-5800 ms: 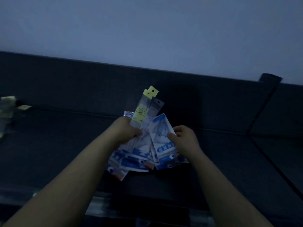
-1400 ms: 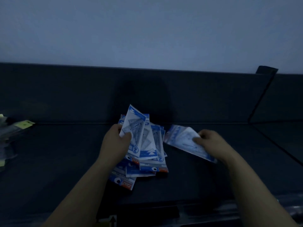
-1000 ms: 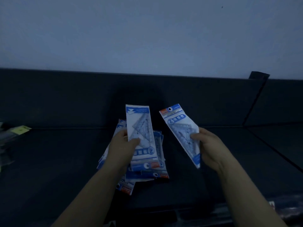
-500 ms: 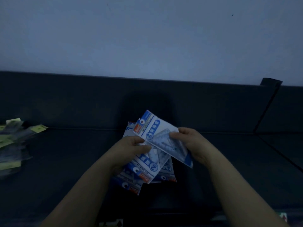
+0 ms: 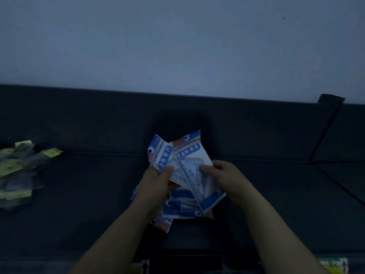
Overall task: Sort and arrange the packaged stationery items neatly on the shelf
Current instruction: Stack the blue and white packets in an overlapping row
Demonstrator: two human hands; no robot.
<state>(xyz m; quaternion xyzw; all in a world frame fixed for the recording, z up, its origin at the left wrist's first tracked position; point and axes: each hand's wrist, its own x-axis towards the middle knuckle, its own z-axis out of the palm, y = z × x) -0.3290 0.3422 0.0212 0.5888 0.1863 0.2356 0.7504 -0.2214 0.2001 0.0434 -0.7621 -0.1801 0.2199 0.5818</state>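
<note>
One packet (image 5: 195, 169) is pinched by the right hand (image 5: 227, 177) at its right edge, long axis pointed away, tilted left, overlapped on the fanned bundle (image 5: 183, 206) clamped in the left hand (image 5: 156, 184) just beside it, over the shelf (image 5: 88, 194).

So the shelf (image 5: 88, 194) is a dark, flat deck that takes up the whole lower half of the frame, with a low back panel (image 5: 79, 119) in the same dark colour along its far edge. At the upper right a slanted divider (image 5: 325, 131) cuts it off from the next section (image 5: 345, 175).

At the far left there's a messy pile of clear packets with yellow tags (image 5: 17, 171), fanned out right up near the back panel.

Dead centre is a bunch of blue-and-white packets (image 5: 183, 206). The lowest ones look like they're down on the deck, but it's too dim to tell if they're actually resting on it.

There's a yellow-green label (image 5: 333, 263) at the front edge, bottom right.
</note>
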